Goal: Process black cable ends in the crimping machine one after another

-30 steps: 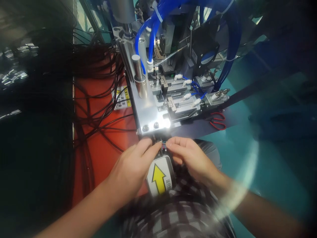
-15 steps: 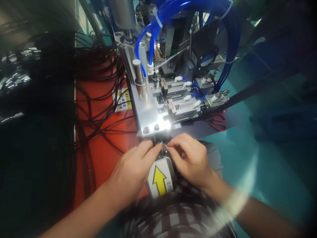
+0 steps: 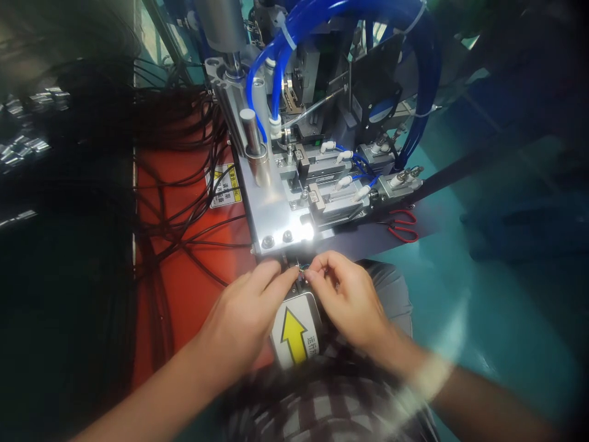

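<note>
At the far left the view is dark and blurred, with a mass of black cables (image 3: 184, 202) spilling across the red bench top (image 3: 193, 288); a yellow warning label (image 3: 224, 186) lies among them, and a patch of bare red surface stays open just left of the left hand (image 3: 243, 316). That hand lies low over the bench edge, its fingers drawn together with thumb and forefinger pinched at the tip, meeting a small part (image 3: 301, 270) (too small and blurred to identify) just under the front edge of the metal base plate (image 3: 271, 212); below the part sits a label with a yellow arrow (image 3: 294, 334), partly tucked between the two wrists. The right hand (image 3: 352, 301) comes in from the other side, fingers curled and closed on the same small part, fingertips almost touching those of the left. Behind the hands the plate carries a steel post (image 3: 251, 132) and blue air hoses (image 3: 331, 15); red-handled scissors (image 3: 404, 224) lie to the right, well apart from the hands, and beyond them the teal floor (image 3: 483, 319) is open.
</note>
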A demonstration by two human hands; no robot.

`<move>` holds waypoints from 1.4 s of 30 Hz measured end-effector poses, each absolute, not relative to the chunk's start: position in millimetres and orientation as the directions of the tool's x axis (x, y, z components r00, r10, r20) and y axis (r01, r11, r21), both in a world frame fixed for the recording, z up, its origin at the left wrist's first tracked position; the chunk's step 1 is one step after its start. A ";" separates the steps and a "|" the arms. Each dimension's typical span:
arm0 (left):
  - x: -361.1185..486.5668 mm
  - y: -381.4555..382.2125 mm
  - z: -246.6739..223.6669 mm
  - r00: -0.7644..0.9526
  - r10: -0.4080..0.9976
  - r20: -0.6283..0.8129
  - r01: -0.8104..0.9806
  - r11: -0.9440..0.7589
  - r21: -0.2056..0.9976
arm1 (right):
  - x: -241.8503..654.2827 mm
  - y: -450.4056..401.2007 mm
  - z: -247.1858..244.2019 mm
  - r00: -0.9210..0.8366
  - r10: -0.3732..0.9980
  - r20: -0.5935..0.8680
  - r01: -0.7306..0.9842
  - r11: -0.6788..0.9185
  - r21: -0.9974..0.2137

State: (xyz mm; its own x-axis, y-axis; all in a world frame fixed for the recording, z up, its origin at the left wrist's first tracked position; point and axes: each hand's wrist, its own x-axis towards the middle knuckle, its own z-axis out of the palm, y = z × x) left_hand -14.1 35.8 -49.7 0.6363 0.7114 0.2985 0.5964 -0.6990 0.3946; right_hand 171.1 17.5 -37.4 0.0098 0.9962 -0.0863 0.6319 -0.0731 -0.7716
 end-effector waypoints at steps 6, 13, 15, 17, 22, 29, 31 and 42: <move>-15.1 36.0 -51.8 0.643 0.705 0.300 0.588 -0.705 0.397 | 177.0 13.4 -46.5 -0.007 1.000 -0.029 0.576 -0.020 -0.817; -16.6 35.4 -50.8 0.651 0.702 0.288 0.570 -0.703 0.424 | 182.5 13.6 -46.8 -0.125 0.957 0.263 0.693 0.274 -0.667; -16.5 35.2 -50.4 0.649 0.701 0.295 0.570 -0.705 0.422 | 184.4 14.5 -47.5 -0.173 0.933 0.314 0.720 0.338 -0.606; -16.5 34.8 -49.9 0.648 0.700 0.301 0.570 -0.708 0.418 | 185.9 16.0 -47.8 -0.219 0.913 0.344 0.740 0.385 -0.551; -17.5 34.9 -49.6 0.657 0.700 0.278 0.575 -0.705 0.416 | 183.9 20.4 -43.5 -0.275 0.899 0.342 0.763 0.420 -0.490; -14.6 36.4 -49.6 0.643 0.705 0.299 0.576 -0.703 0.418 | 175.5 24.7 -33.5 -0.122 0.983 0.137 0.695 0.183 -0.696; -13.6 36.6 -49.3 0.637 0.707 0.308 0.579 -0.702 0.415 | 175.1 25.8 -33.2 -0.082 0.995 0.060 0.647 0.099 -0.756; -16.2 35.1 -49.6 0.653 0.695 0.300 0.566 -0.712 0.415 | 172.4 26.5 -35.7 -0.037 0.996 -0.081 0.564 -0.046 -0.824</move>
State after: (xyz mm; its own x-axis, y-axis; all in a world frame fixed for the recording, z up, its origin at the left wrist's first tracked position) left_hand -16.2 35.1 -49.6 0.6535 0.6950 0.2999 0.5663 -0.7118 0.4154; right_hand 172.4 26.5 -35.7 -0.0366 0.9961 -0.0807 0.5641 -0.0461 -0.8244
